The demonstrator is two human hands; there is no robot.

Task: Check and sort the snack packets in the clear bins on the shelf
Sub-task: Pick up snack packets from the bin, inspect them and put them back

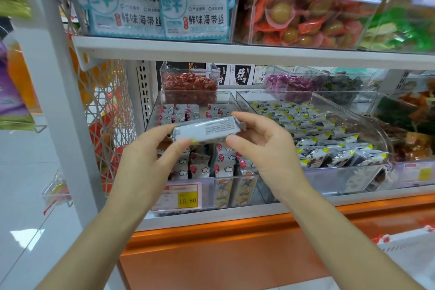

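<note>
Checking step. Left hand [150, 148] and right hand [261, 146] hold a silver-grey foil snack packet [208, 130], fingers pinching its ends, over the left clear plastic bin [154, 110]. Print is blurred. Next: judge the type, possibly for the right clear bin [348, 179], then place it.

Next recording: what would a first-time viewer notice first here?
The silver packet, pinched at its ends by the left hand and right hand, sits at centre frame. Under it lies a clear bin of white-and-red packets, with a yellow 15.80 price tag on its front. Top right, on the upper shelf, orange egg packets stand out.
</note>
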